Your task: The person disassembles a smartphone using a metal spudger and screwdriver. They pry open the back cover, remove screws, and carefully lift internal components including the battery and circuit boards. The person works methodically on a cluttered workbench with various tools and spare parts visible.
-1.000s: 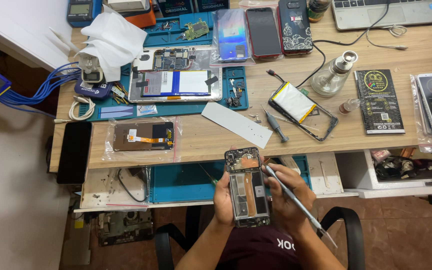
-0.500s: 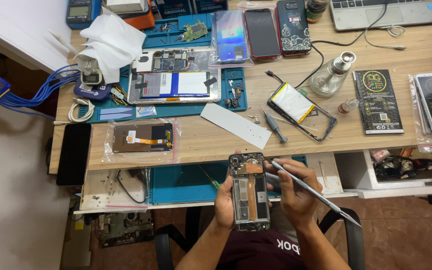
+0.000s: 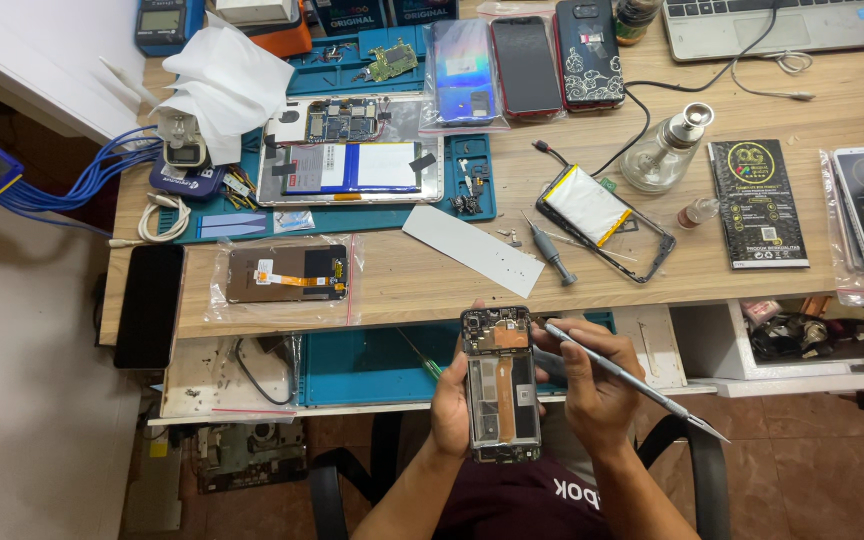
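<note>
My left hand (image 3: 449,400) grips an opened phone (image 3: 498,385) by its left edge, back cover off, circuit parts and metal frame showing. It is held upright over my lap, just below the desk's pull-out shelf. My right hand (image 3: 592,385) holds a long thin metal pry tool (image 3: 632,381) like a pen. The tool's tip rests at the phone's upper right corner, and its flat end points down to the right.
The wooden desk (image 3: 652,280) carries an opened tablet on a teal mat (image 3: 352,160), a bagged screen part (image 3: 287,275), a white strip (image 3: 472,250), a screwdriver (image 3: 550,258), a phone frame with battery (image 3: 602,215), several phones, a glass bottle (image 3: 667,150) and a laptop. A black phone (image 3: 149,305) lies at left.
The phone and both hands shifted slightly right and down. The pry tool swung from a steeper angle to a flatter one, its tip staying at the phone's upper right.
</note>
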